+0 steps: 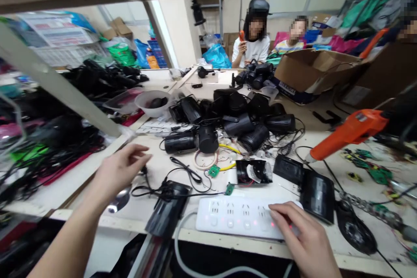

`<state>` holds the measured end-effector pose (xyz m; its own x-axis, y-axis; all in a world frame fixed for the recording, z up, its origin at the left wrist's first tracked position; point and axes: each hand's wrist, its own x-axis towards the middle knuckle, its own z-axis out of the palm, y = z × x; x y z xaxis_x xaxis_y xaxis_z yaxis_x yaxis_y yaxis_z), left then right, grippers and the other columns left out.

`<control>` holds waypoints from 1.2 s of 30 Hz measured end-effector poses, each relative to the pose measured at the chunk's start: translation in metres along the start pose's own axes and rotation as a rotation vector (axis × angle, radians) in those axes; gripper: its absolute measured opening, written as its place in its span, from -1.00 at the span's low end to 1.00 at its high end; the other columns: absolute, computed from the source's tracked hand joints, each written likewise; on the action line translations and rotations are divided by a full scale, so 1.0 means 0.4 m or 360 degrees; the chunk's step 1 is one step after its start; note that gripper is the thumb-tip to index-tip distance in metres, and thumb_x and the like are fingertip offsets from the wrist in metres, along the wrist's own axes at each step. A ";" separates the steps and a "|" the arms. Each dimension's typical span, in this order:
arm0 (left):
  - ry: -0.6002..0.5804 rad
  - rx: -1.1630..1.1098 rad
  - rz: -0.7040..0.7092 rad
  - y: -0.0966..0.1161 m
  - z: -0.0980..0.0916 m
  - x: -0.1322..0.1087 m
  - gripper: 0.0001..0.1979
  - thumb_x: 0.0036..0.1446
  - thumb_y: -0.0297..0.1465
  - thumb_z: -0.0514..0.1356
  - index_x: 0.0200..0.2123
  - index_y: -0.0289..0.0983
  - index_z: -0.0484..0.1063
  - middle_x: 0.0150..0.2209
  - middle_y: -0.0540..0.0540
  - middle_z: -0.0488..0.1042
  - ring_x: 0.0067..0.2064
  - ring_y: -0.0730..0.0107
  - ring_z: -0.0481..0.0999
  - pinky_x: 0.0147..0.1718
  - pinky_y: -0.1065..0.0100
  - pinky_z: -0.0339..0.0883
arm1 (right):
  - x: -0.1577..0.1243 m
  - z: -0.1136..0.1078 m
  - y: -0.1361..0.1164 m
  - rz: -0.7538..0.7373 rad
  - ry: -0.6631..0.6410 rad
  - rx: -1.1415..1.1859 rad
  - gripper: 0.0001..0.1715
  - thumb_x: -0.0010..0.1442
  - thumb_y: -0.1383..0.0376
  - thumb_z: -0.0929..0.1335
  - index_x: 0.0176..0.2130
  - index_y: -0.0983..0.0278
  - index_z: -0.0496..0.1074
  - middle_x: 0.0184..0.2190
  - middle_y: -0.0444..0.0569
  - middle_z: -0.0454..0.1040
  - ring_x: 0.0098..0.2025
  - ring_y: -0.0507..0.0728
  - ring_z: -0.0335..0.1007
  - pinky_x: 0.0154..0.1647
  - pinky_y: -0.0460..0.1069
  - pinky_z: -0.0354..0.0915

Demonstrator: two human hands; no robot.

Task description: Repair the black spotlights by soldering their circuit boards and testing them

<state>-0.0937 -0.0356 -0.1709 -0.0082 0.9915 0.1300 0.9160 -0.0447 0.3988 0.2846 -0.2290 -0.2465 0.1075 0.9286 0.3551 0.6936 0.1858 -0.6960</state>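
My left hand (119, 176) is over the left part of the bench, its fingers loosely bent and somewhat apart. Just below its fingertips is a black plug (144, 173) on a cord; I see no clear grip on it. My right hand (304, 236) is closed on the right end of a white power strip (221, 221), fingertips by a socket and hiding that end. Small lights glow on the strip. A black cylindrical housing (169, 208) lies between my hands, at the bench's front edge. Partly under my left forearm is a shiny round piece (120, 200).
Black lamp-like housings (234, 113) are heaped mid-bench. An orange electric screwdriver (350, 132) hangs at right, above a black housing (317, 195) and green circuit boards (379, 173). A cardboard box (312, 69) stands behind. Across the bench, a person (260, 47) holds an orange tool.
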 end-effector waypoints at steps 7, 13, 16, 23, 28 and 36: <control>-0.0302 0.0041 0.0198 -0.260 0.057 -0.079 -0.48 -0.03 -0.21 0.07 0.01 -0.13 0.50 0.01 -0.21 0.47 -0.31 0.13 0.60 -0.26 0.20 0.48 | 0.002 0.096 -0.056 -0.0228 -0.0112 0.0031 -0.81 0.38 0.33 0.25 -0.21 0.23 0.44 -0.40 -0.04 0.48 -0.36 0.10 0.45 -0.34 -0.05 0.37; -0.0126 0.0087 0.0433 -0.238 0.103 -0.056 -0.65 0.15 -0.19 -0.02 -0.23 -0.13 0.53 -0.02 -0.15 0.46 -0.15 0.10 0.57 -0.14 0.22 0.43 | 0.007 0.107 -0.076 -0.0313 -0.0164 -0.0057 -0.81 0.38 0.38 0.23 -0.21 0.24 0.42 -0.40 -0.06 0.46 -0.37 0.09 0.42 -0.35 -0.04 0.34; 0.0090 0.0066 0.0440 -0.195 0.042 -0.047 -0.68 0.19 -0.12 -0.03 -0.32 -0.12 0.44 -0.11 -0.11 0.49 -0.13 0.09 0.54 -0.08 0.21 0.39 | -0.004 0.099 -0.064 -0.0243 -0.0140 -0.0035 -0.81 0.38 0.37 0.23 -0.21 0.23 0.42 -0.41 -0.08 0.45 -0.38 0.08 0.42 -0.36 -0.05 0.34; 0.0003 0.0304 0.0590 -0.143 -0.051 -0.033 -0.72 0.19 -0.32 -0.04 -0.32 -0.23 0.47 -0.09 -0.18 0.47 -0.05 0.01 0.43 -0.01 0.01 0.33 | 0.007 0.089 -0.053 -0.0338 -0.0090 0.0024 -0.87 0.38 0.34 0.26 -0.17 0.21 0.42 -0.38 -0.07 0.47 -0.33 0.08 0.47 -0.32 -0.07 0.37; -0.0376 0.0343 0.0706 -0.188 0.000 -0.051 -0.64 0.07 -0.47 0.04 -0.18 -0.14 0.59 -0.05 -0.15 0.48 -0.04 0.12 0.44 0.00 0.09 0.34 | 0.020 0.084 -0.054 -0.0427 -0.0156 0.0035 -0.89 0.36 0.34 0.29 -0.14 0.20 0.42 -0.34 -0.06 0.48 -0.30 0.08 0.49 -0.27 -0.10 0.38; -0.0363 0.0299 0.0736 -0.192 0.015 -0.054 -0.72 0.16 -0.41 0.05 -0.30 -0.17 0.60 -0.02 -0.17 0.49 0.00 0.09 0.45 0.01 0.11 0.35 | 0.004 0.074 -0.035 -0.0423 -0.0144 -0.0002 -0.88 0.35 0.30 0.30 -0.17 0.20 0.44 -0.35 -0.06 0.50 -0.32 0.08 0.51 -0.29 -0.11 0.40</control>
<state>-0.1615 -0.0530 -0.2097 0.4803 0.8760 0.0446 0.8595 -0.4802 0.1751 0.2541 -0.2207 -0.2546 -0.1425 0.8722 0.4679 0.6897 0.4266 -0.5851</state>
